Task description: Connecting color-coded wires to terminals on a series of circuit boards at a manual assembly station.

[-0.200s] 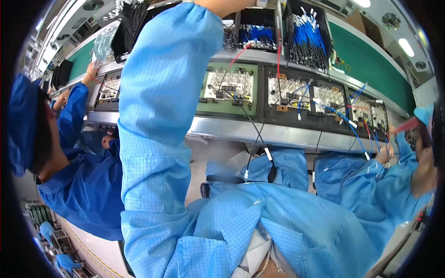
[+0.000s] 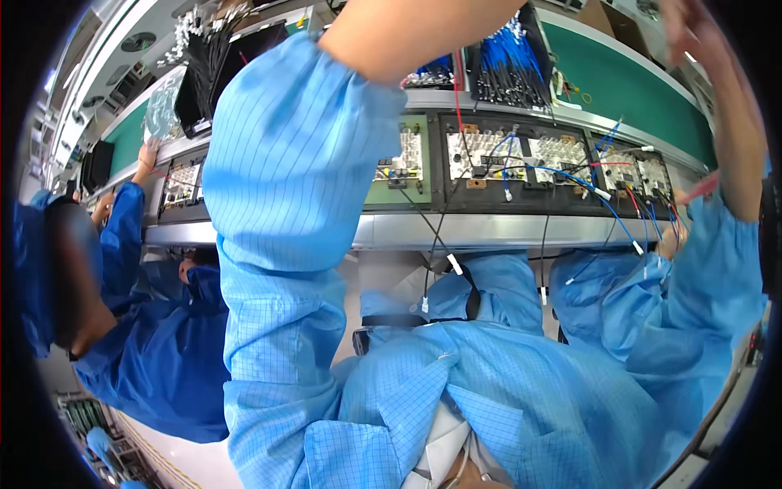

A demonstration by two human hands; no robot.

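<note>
My left forearm (image 2: 423, 33) reaches up in a light blue checked sleeve across the circuit boards; its hand lies beyond the top edge. At the far right my right hand (image 2: 692, 37) is raised, wrist bare above the cuff, its fingers smeared by motion. Below my left forearm a circuit board with a small display (image 2: 399, 167) sits in a green fixture (image 2: 417, 189), partly hidden by my sleeve. More white-component boards (image 2: 476, 155) lie to its right in a dark fixture, with blue, black and red wires. Two dark leads with white connectors (image 2: 454, 262) hang over the front rail.
Behind the boards stands a black bin of blue and black cables (image 2: 509, 69). Another bundle of black cables with white ends (image 2: 204, 61) is at back left. A co-worker in dark blue (image 2: 163, 350) sits left. Another person's hand (image 2: 672, 242) is by the right-hand boards. A metal rail (image 2: 489, 231) edges the bench.
My right hand and forearm have risen into the upper right. My left forearm shows more bare wrist, and its hand remains out of view. The whole view has shifted slightly.
</note>
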